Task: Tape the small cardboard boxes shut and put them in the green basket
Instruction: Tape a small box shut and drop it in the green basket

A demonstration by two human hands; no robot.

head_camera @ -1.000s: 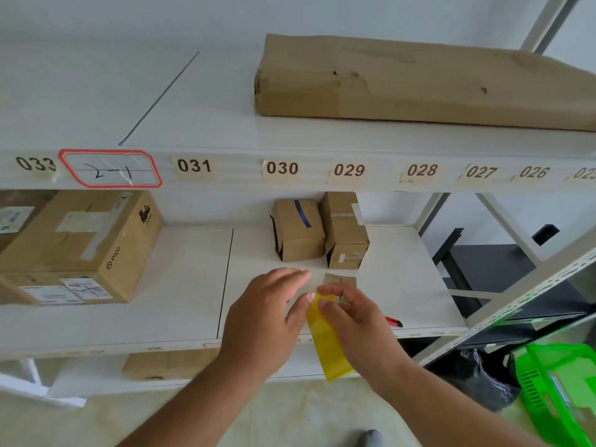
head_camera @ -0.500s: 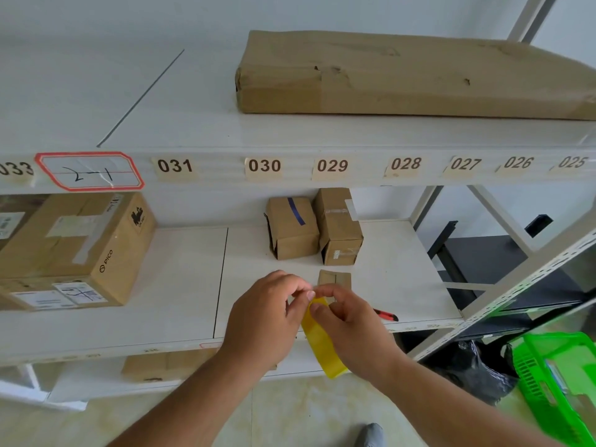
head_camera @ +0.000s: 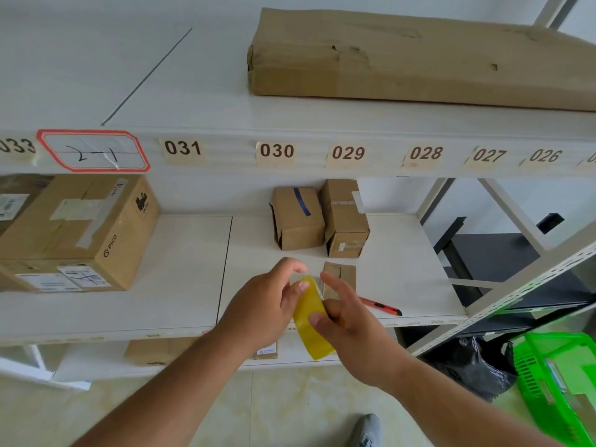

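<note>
I hold a yellow tape roll edge-on between my hands, its glossy translucent band catching the light; my left hand pinches its upper rim with thumb and curled fingers, and my right hand presses its thumb against the side facing me, fingers spread behind it. Just beyond my fingers a small cardboard box lies flat on the smooth white shelf, matte brown with a seam down its top. Behind it stand two more small boxes side by side, touching: the left one has a blue stripe, the right one a clear tape patch and a pale label. A slim red utility knife lies on the shelf just right of my right hand. Far left sits a big taped carton, and a long creased brown package rests on the shelf above. The green basket, slatted plastic, sits low on the floor at the right, well apart from the boxes
</note>
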